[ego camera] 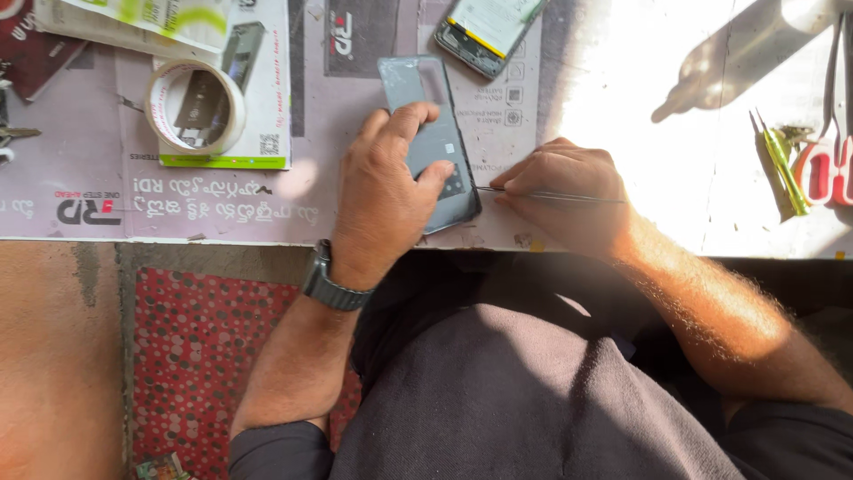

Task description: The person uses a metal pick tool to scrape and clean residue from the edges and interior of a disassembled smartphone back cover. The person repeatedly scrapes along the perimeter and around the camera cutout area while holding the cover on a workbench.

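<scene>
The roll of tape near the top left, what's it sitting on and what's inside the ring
The roll of tape rests on a white card with a green edge. Through its ring shows a dark phone-shaped picture on that card; what lies beneath the card is hidden.

One head-worn camera looks steeply down from close above the table (222, 227); its near edge crosses mid-frame, lap at 6 o'clock.

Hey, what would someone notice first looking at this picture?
Probably the left hand pressing a grey phone flat near the table's front edge, while the right hand points thin metal tweezers at the phone's lower side. Next, the roll of tape at upper left, and the red-handled scissors in glaring sunlight at far right.
</scene>
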